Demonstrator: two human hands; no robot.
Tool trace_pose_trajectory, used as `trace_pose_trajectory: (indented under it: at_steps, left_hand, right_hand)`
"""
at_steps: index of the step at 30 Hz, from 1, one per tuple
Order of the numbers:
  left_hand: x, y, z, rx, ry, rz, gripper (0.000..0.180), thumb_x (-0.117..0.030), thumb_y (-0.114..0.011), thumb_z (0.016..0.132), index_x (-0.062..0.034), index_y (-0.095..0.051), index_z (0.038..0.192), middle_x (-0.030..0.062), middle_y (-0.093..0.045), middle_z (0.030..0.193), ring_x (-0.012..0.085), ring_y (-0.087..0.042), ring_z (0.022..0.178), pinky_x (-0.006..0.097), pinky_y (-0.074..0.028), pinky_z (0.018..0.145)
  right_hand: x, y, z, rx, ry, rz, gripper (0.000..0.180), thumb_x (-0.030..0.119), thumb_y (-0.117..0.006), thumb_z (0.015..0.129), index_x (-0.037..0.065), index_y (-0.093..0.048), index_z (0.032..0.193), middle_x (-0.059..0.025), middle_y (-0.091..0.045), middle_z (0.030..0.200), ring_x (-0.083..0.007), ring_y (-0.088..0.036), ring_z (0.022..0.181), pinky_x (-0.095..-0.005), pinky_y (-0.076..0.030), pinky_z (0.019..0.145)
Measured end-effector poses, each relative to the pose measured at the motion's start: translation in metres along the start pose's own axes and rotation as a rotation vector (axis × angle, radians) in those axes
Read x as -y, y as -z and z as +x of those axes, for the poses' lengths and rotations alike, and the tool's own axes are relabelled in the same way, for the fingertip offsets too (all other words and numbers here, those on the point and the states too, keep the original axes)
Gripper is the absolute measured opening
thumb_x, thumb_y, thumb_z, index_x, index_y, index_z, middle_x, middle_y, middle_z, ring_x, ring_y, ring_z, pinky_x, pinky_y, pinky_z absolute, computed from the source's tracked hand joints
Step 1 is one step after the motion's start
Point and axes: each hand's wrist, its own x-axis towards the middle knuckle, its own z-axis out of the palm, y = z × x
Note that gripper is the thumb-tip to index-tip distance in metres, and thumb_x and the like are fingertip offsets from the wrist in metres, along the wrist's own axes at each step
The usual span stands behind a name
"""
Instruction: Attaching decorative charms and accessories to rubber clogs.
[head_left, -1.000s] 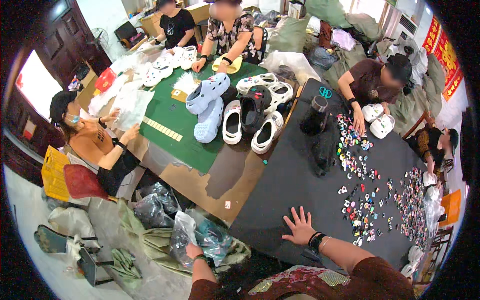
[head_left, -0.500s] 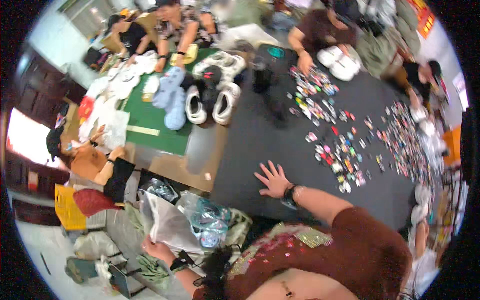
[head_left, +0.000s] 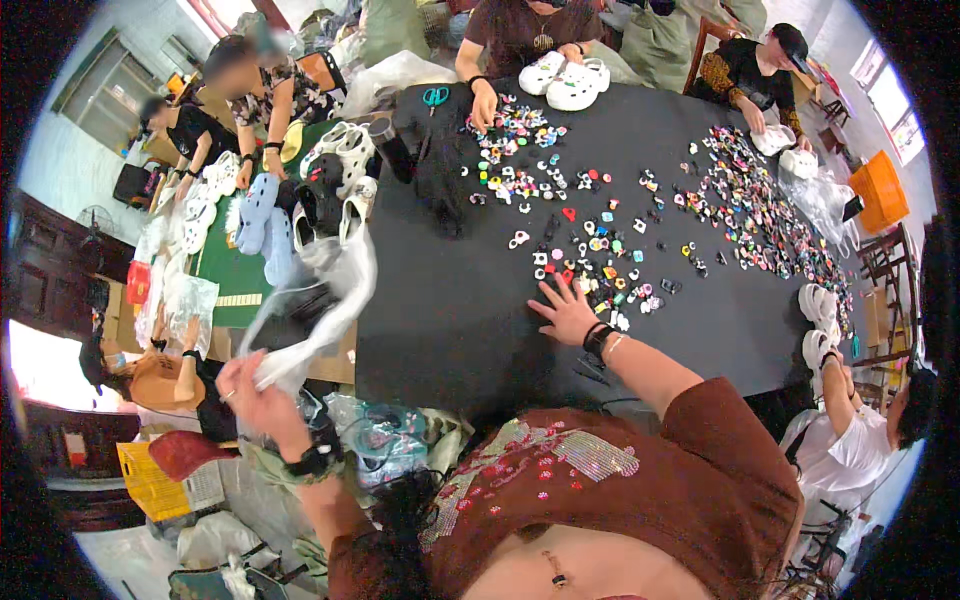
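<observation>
My left hand (head_left: pixel 262 396) is closed on the edge of a clear plastic bag (head_left: pixel 352 292), raised over the near left corner of the table. The bag hangs loose and billows to the right; its see-through film partly covers the shoes behind it. Fingers spread, my right hand (head_left: pixel 570 318) lies on the dark tabletop (head_left: pixel 450 320). Its fingertips are at the near edge of a scatter of small colourful shoe charms (head_left: pixel 610 270). Beyond the bag stand light blue clogs (head_left: pixel 258 220) and white clogs (head_left: pixel 350 150).
More charms (head_left: pixel 770 215) form a large heap on the right. Co-workers sit around the table; one across from me handles white clogs (head_left: pixel 565 82). A dark tumbler (head_left: pixel 390 150) and teal-handled scissors (head_left: pixel 435 97) lie farther back. A yellow crate (head_left: pixel 150 480) is at lower left.
My left hand has come up from beside the table with the plastic bag, to table height. My right hand has moved across the tabletop to the charms. The view has shifted.
</observation>
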Motion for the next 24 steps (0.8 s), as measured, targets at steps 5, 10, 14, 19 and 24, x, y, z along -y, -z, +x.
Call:
trace_pose_trajectory:
  at_steps: [5, 10, 14, 19, 24]
  left_hand:
    - [-0.063, -0.061, -0.058, 0.354, -0.004, -0.158, 0.026, 0.005, -0.06, 0.062, -0.0058, -0.067, 0.084, 0.0094, -0.052, 0.083, 0.0257, -0.053, 0.083, 0.035, -0.042, 0.073]
    - [-0.066, -0.101, -0.159, 1.016, 0.262, -0.406, 0.008, -0.003, -0.059, 0.072, 0.0019, -0.06, 0.079, 0.0137, -0.052, 0.079, 0.0271, -0.053, 0.076, 0.036, -0.042, 0.064]
    - [-0.085, -0.085, -0.179, 1.098, -0.062, -0.479, 0.013, -0.002, -0.059, 0.072, -0.001, -0.061, 0.085, 0.0132, -0.05, 0.08, 0.03, -0.052, 0.078, 0.038, -0.043, 0.067]
    - [-0.097, -0.08, -0.177, 1.066, -0.121, -0.473, 0.019, -0.01, -0.065, 0.073, -0.0017, -0.062, 0.089, 0.0134, -0.051, 0.083, 0.0302, -0.053, 0.081, 0.037, -0.045, 0.071]
    - [-0.115, -0.082, -0.171, 1.017, 0.105, -0.25, 0.039, -0.034, -0.066, 0.078, -0.0023, -0.056, 0.099, 0.0138, -0.06, 0.077, 0.031, -0.06, 0.072, 0.038, -0.047, 0.063]
  right_hand:
    - [-0.023, -0.004, -0.025, -0.079, -0.069, 0.056, 0.057, 0.039, -0.061, 0.078, 0.019, -0.044, 0.13, -0.0146, -0.029, 0.141, -0.041, -0.011, 0.135, -0.0639, -0.016, 0.102]
    - [-0.026, -0.003, -0.022, -0.182, 0.051, 0.39, 0.016, 0.02, -0.056, 0.079, 0.006, -0.063, 0.084, -0.0122, -0.059, 0.101, -0.0318, -0.051, 0.103, -0.0447, -0.045, 0.077]
    - [0.006, 0.029, -0.015, -0.15, 0.161, 0.728, 0.014, 0.013, -0.054, 0.08, 0.001, -0.06, 0.081, -0.0159, -0.059, 0.074, -0.0361, -0.057, 0.076, -0.0432, -0.046, 0.071]
    - [0.04, 0.031, 0.006, -0.055, 0.351, 0.862, 0.019, 0.01, -0.054, 0.079, 0.002, -0.058, 0.096, -0.0162, -0.059, 0.091, -0.0345, -0.056, 0.089, -0.0409, -0.045, 0.081]
    - [0.061, 0.022, 0.034, -0.191, 0.408, 0.781, 0.022, 0.009, -0.051, 0.079, 0.002, -0.059, 0.098, -0.0174, -0.059, 0.094, -0.0347, -0.056, 0.09, -0.0414, -0.045, 0.082]
